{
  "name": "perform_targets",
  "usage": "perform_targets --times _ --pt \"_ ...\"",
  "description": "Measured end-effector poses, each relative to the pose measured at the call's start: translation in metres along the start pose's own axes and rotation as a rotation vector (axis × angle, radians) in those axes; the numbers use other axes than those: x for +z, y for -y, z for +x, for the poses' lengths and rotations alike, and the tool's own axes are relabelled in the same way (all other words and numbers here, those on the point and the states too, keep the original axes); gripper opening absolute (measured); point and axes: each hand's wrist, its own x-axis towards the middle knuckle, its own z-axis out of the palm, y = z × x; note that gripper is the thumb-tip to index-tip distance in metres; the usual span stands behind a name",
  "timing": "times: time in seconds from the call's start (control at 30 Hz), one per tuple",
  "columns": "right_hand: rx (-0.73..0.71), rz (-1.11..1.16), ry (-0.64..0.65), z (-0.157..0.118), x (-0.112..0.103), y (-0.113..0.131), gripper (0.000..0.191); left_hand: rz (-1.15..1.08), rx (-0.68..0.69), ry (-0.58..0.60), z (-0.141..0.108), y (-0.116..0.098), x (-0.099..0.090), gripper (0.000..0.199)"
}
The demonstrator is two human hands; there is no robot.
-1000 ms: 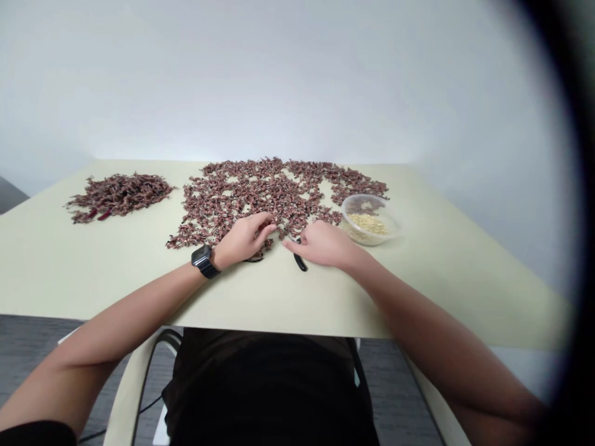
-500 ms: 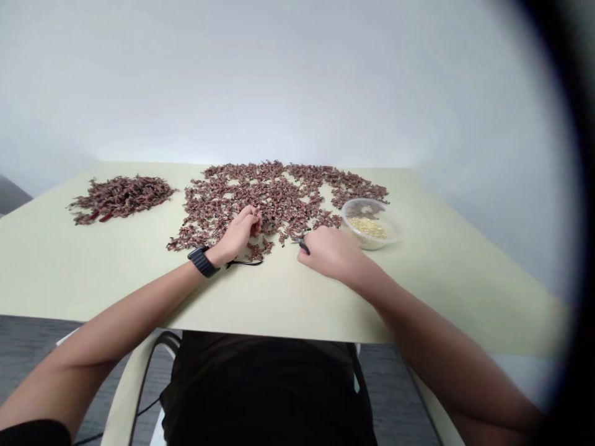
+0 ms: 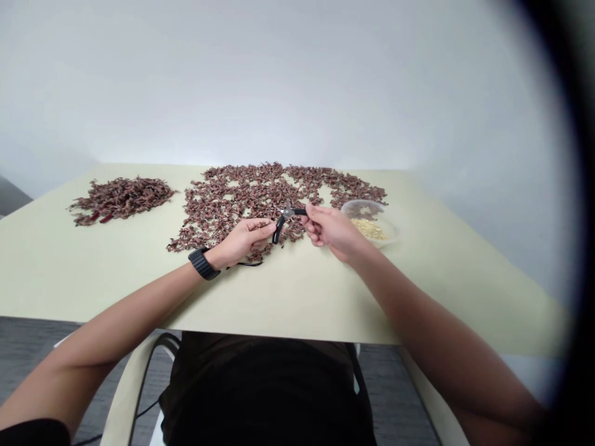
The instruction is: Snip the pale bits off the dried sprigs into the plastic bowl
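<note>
Wall: plain, pale grey-white, behind the far edge of the table. Table: broad, pale yellow-green, smooth top. Grey streaked floor below its near edge. Person seated there in black clothing; pale curved chair armrest at near left.

Middle to far part of the tabletop: wide, loose spread of small, crinkled, reddish-brown pieces, patchy, tabletop showing through gaps. Far left, apart from the spread: denser heap of dark reddish-brown pieces, with smooth deep-red bits at its near side.

Right of the spread: round, clear plastic tub, small yellow flakes inside. Its near left side lies partly behind the right hand in this view.

Right hand: thumb and fingers gripping one handle of a small pair of pliers with black handles and grey metal head. Pliers raised over the near part of the spread, between the hands, handles splayed wide; one points right into the right hand, the other slants down toward the near side.

Left hand: thumb and forefinger brought together at the slanting handle. Cannot tell whether they grip that handle, only touch it, or pinch something small. Black watch with ribbed band on the left wrist.

Near side of the spread, just beside that wrist: thin, dark, curved object on the tabletop, partly hidden; kind unclear.
</note>
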Motion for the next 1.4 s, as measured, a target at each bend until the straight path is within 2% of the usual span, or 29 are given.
perform_targets --times 0.07,0.2,0.23,0.33,0.4,0.67,0.83,1.03,1.23,1.4 --pt "-0.018 -0.081 -0.025 0.004 0.004 -0.009 0.046 -0.008 -0.036 0.034 -0.002 -0.001 0.003 0.036" --pt "-0.293 -0.562 -0.223 0.000 0.020 -0.017 0.045 -0.076 -0.064 -0.002 -0.003 0.001 0.008 0.036" --pt "-0.333 -0.653 -0.242 -0.003 0.024 -0.019 0.052 -0.092 -0.066 -0.023 -0.003 0.001 0.009 0.037" --pt "-0.353 -0.789 -0.222 -0.010 0.037 -0.023 0.094 -0.081 -0.080 -0.076 -0.003 0.003 0.010 0.038" --pt "-0.347 -0.826 -0.211 -0.013 0.042 -0.027 0.103 -0.033 -0.084 -0.092 -0.003 0.004 0.010 0.041" --pt "-0.322 -0.833 -0.176 -0.013 0.042 -0.030 0.099 0.088 -0.071 -0.124 -0.002 0.006 0.006 0.045" --pt "-0.363 -0.794 -0.128 -0.012 0.043 -0.030 0.077 0.150 -0.021 -0.124 -0.002 0.003 0.006 0.045" --pt "-0.422 -0.807 -0.083 -0.012 0.045 -0.031 0.064 0.285 0.007 -0.160 -0.006 -0.001 0.011 0.044" --pt "-0.380 -0.902 -0.121 -0.013 0.049 -0.036 0.056 0.268 -0.019 -0.148 -0.008 0.001 0.019 0.044" --pt "-0.438 -0.945 -0.124 -0.010 0.049 -0.040 0.051 0.257 -0.031 -0.124 -0.011 -0.001 0.021 0.045"
